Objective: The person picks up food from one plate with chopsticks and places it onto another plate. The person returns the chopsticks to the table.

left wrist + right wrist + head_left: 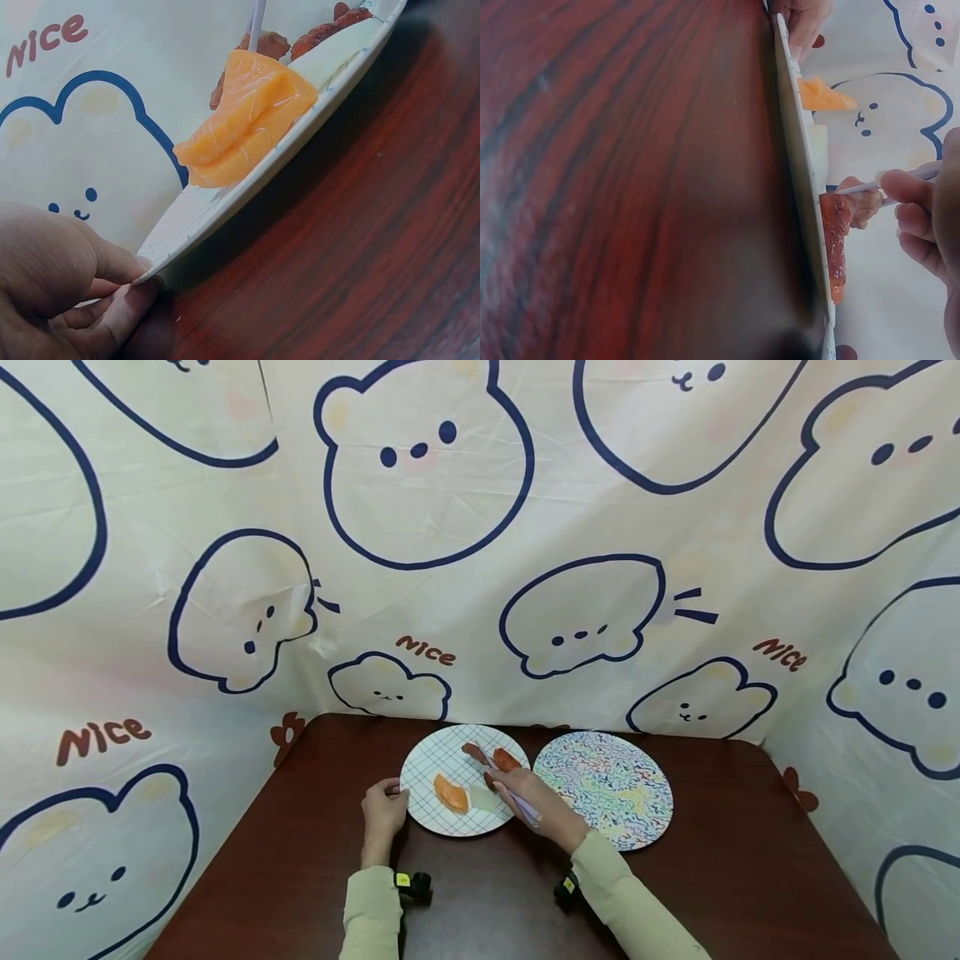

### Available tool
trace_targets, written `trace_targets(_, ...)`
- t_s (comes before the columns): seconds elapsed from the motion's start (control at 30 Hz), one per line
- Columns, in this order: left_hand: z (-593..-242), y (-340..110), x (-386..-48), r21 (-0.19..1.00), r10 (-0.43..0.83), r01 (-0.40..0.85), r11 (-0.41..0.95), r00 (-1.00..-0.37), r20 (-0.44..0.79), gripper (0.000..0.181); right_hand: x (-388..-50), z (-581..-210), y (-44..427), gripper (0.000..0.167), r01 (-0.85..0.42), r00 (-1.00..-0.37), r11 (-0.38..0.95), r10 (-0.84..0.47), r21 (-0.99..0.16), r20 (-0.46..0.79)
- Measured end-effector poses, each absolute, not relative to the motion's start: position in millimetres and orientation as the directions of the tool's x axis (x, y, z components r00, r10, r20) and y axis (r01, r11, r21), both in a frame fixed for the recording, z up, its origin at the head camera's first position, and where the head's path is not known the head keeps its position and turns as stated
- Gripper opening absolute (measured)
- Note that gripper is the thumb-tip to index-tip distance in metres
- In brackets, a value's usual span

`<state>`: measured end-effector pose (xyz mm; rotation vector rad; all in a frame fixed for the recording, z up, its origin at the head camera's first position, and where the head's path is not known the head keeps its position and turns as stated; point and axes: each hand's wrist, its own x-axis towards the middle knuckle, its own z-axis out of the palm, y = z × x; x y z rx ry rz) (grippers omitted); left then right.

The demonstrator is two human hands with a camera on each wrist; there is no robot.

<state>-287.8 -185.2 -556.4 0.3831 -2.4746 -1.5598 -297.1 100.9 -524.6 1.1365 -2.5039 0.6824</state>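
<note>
My left hand (384, 814) pinches the left rim of a white plate with a grid pattern (423, 760), thumb on top and fingers beneath. In my right hand (542, 802) is a pair of pale purple chopsticks (523, 808), their tips at a brown meat piece (864, 204) over the plate; whether they clamp it, I cannot tell. Beside it lies a reddish glazed piece (835, 244). A folded orange slice with white streaks, like salmon (244, 124), sits at the plate's near left. A pale whitish slice (483, 798) lies next to it, partly behind my right hand.
A second round plate with multicoloured speckles (607, 789) stands to the right, close beside the first. Both are on a dark reddish wooden table (735, 827). A cloth with bear drawings (427, 510) hangs behind and at the sides.
</note>
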Motion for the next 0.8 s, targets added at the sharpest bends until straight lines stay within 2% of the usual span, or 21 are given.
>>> trace_targets(0.23, -556.1, -183.9, -288.3, 0.905, -0.317, -0.109, 0.411, -0.948, 0.029, 0.035, -295.6, -520.2, 98.0, 0.034, -0.746, -0.663, 0.59, -0.611, -0.308, 0.434)
trace_targets(0.6, -557.9, -183.2, -289.9, 0.9, -0.319, -0.112, 0.421, -0.947, 0.032, 0.035, -290.4, -529.8, 107.0, 0.031, -0.784, -0.616, 0.534, -0.6, -0.317, 0.511)
trace_targets(0.8, -558.4, -184.1, -292.0, 0.902, -0.328, -0.127, 0.412, -0.945, 0.017, 0.036, -283.6, -526.0, 114.1, 0.032, -0.751, -0.659, 0.542, -0.571, -0.378, 0.49)
